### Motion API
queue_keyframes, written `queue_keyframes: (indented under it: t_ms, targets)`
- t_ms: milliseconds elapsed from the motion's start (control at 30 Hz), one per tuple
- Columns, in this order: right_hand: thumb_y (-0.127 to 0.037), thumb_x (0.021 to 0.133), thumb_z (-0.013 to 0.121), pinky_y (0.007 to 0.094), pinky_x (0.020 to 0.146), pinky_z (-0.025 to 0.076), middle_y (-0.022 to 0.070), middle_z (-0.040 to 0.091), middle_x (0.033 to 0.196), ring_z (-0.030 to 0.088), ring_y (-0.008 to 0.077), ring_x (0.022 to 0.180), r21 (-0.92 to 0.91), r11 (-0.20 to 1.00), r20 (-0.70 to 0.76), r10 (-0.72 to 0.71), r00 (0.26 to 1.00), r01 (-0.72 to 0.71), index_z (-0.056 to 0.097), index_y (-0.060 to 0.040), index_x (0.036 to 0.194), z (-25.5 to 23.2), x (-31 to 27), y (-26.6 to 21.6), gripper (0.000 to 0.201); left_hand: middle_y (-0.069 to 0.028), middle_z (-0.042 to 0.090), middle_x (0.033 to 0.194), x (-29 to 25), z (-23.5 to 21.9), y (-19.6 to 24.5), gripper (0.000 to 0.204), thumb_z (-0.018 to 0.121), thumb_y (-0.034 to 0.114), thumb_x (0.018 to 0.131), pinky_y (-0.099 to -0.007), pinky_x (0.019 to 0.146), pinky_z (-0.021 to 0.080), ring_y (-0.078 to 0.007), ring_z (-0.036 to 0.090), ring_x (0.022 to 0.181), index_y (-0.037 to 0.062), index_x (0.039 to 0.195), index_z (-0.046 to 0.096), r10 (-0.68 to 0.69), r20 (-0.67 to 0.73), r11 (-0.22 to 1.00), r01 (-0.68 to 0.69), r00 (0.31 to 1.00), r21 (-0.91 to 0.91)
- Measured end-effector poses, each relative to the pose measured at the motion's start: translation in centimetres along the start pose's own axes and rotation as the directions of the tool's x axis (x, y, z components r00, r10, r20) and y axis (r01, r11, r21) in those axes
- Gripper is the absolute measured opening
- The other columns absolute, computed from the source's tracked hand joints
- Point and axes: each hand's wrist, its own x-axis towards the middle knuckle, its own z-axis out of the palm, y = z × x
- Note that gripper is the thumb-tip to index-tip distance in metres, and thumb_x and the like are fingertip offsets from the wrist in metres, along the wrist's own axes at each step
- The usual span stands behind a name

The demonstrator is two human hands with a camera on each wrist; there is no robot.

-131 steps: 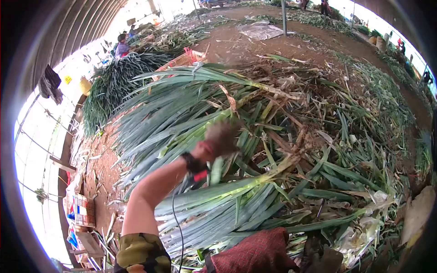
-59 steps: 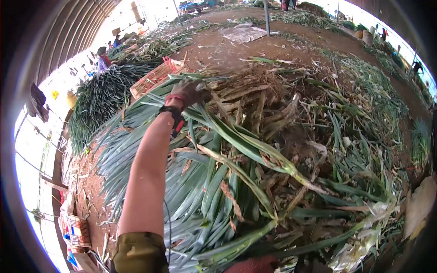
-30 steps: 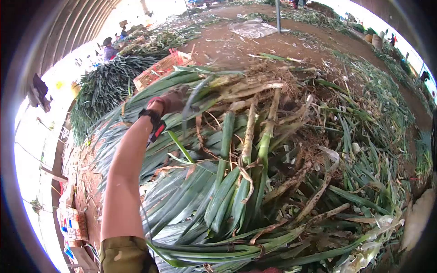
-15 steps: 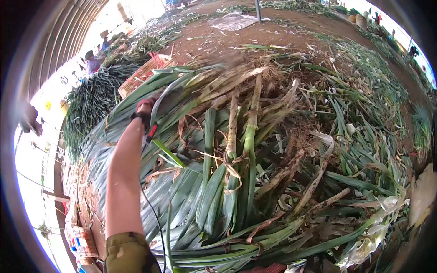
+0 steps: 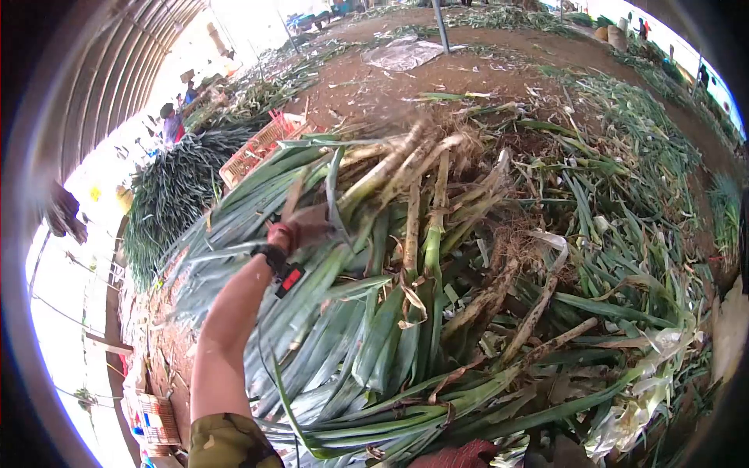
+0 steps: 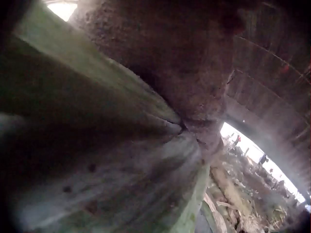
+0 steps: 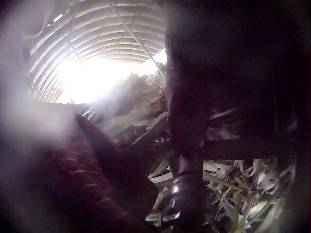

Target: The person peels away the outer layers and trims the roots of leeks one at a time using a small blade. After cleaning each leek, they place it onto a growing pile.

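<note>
In the head view, my gloved left hand (image 5: 308,225) reaches over a heap of leeks (image 5: 328,327) and grips several leeks (image 5: 382,175) by their leaves. Their pale, root-ended stems point away to the upper right. The left wrist view shows broad leaves (image 6: 112,179) gathered under the dark glove (image 6: 170,58) and squeezed together at its fingers. My right hand (image 7: 218,73) is a dark shape in the right wrist view, above a shiny ringed dark thing (image 7: 182,199); I cannot tell whether it holds that. Beside it is red patterned cloth (image 7: 82,179), also at the head view's bottom edge.
Loose leaves and trimmings (image 5: 616,257) cover the ground to the right. An orange crate (image 5: 257,148) stands behind the heap, near another leek pile (image 5: 175,195) and a seated person (image 5: 172,125). A second crate (image 5: 156,420) is at lower left. A pole (image 5: 441,27) rises at the back.
My left hand sweeps from mid-heap to its far left side, then in the last half second comes back right and nearer. The gripped leeks shift with it, their stems lifting.
</note>
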Motion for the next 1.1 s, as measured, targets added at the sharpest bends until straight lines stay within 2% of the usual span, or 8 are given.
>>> queue_keyframes:
  t_ms: [67, 300, 433, 600, 700, 833, 933, 1100]
  targets:
    - [-0.043, 0.081, 0.072, 0.0482, 0.081, 0.050, 0.0242, 0.066, 0.102, 0.063, 0.0410, 0.096, -0.005, 1.000, -0.031, -0.013, 0.999, 0.013, 0.057, -0.0055, 0.120, 0.3, -0.4, 0.3, 0.056, -0.0183, 0.069, 0.099, -1.1, 1.4, 4.0, 0.048, 0.069, 0.042, 0.078, -0.0414, 0.084, 0.046, -0.0327, 0.065, 0.091, 0.0034, 0.107, 0.065, -0.250, 0.013, 0.934, 0.238, 0.968, 0.266]
    - [-0.035, 0.073, 0.076, 0.0476, 0.087, 0.049, 0.0185, 0.066, 0.106, 0.062, 0.0388, 0.101, 0.266, 0.948, -0.245, -0.109, 0.963, 0.175, 0.058, -0.0028, 0.117, 3.9, 0.4, 1.7, 0.057, -0.0204, 0.068, 0.093, -5.2, 14.0, 10.6, 0.069, 0.079, 0.046, 0.067, -0.0456, 0.075, 0.054, -0.0400, 0.067, 0.086, 0.0019, 0.114, 0.054, -0.046, -0.278, 0.988, 0.085, 0.960, 0.131]
    - [-0.034, 0.073, 0.080, 0.0462, 0.091, 0.049, 0.0213, 0.066, 0.111, 0.062, 0.0402, 0.106, 0.241, 0.954, -0.130, 0.212, 0.968, -0.177, 0.057, -0.0018, 0.116, 5.4, 2.3, -0.4, 0.059, -0.0208, 0.068, 0.093, -9.9, 12.6, 19.5, 0.068, 0.078, 0.044, 0.067, -0.0475, 0.077, 0.053, -0.0408, 0.066, 0.088, 0.0058, 0.117, 0.052, -0.154, -0.128, 0.981, 0.168, 0.980, 0.099]
    - [-0.035, 0.075, 0.078, 0.0432, 0.088, 0.050, 0.0198, 0.068, 0.107, 0.065, 0.0378, 0.102, 0.469, 0.880, -0.252, 0.050, 0.966, 0.077, 0.058, -0.0014, 0.117, 8.8, 2.8, 1.8, 0.058, -0.0211, 0.068, 0.100, -13.8, 17.0, 27.9, 0.084, 0.076, 0.055, 0.069, -0.0476, 0.078, 0.053, -0.0393, 0.067, 0.091, 0.0100, 0.135, 0.048, -0.099, -0.017, 0.993, 0.100, 0.995, 0.061]
    - [-0.037, 0.073, 0.081, 0.0415, 0.088, 0.050, 0.0183, 0.069, 0.106, 0.065, 0.0353, 0.101, 0.493, 0.862, -0.365, 0.081, 0.927, 0.119, 0.059, -0.0018, 0.119, 8.2, 0.2, 3.3, 0.062, -0.0215, 0.066, 0.108, -13.0, 19.7, 30.1, 0.083, 0.076, 0.055, 0.070, -0.0478, 0.084, 0.051, -0.0375, 0.065, 0.100, 0.0096, 0.135, 0.049, -0.021, 0.092, 0.983, 0.004, 0.996, 0.182]
    - [-0.040, 0.070, 0.085, 0.0406, 0.087, 0.051, 0.0161, 0.070, 0.102, 0.066, 0.0313, 0.098, 0.682, 0.667, -0.420, 0.022, 0.907, 0.300, 0.062, -0.0034, 0.120, 5.4, -4.5, 4.5, 0.066, -0.0202, 0.064, 0.113, -13.7, 21.4, 31.9, 0.077, 0.074, 0.052, 0.073, -0.0471, 0.088, 0.050, -0.0368, 0.062, 0.105, 0.0125, 0.135, 0.051, 0.204, -0.075, 0.941, -0.175, 0.976, 0.290]
    - [-0.046, 0.071, 0.083, 0.0406, 0.086, 0.052, 0.0166, 0.069, 0.101, 0.066, 0.0309, 0.098, 0.562, 0.787, -0.465, 0.047, 0.884, 0.254, 0.063, -0.0029, 0.118, 3.5, -6.9, 3.2, 0.067, -0.0222, 0.065, 0.112, -15.8, 19.3, 35.3, 0.075, 0.072, 0.052, 0.075, -0.0449, 0.085, 0.050, -0.0374, 0.063, 0.104, 0.0120, 0.135, 0.051, 0.386, -0.250, 0.894, -0.292, 0.888, 0.341]
    - [-0.034, 0.081, 0.073, 0.0369, 0.079, 0.052, 0.0135, 0.069, 0.100, 0.065, 0.0253, 0.094, 0.628, 0.606, -0.516, -0.144, 0.844, 0.488, 0.063, 0.0002, 0.115, 2.7, -4.8, 5.3, 0.049, -0.0181, 0.068, 0.098, -21.2, 17.4, 41.3, 0.050, 0.070, 0.045, 0.082, -0.0426, 0.077, 0.050, -0.0337, 0.066, 0.091, 0.0074, 0.115, 0.065, 0.340, -0.014, 0.923, -0.336, 0.940, -0.186]
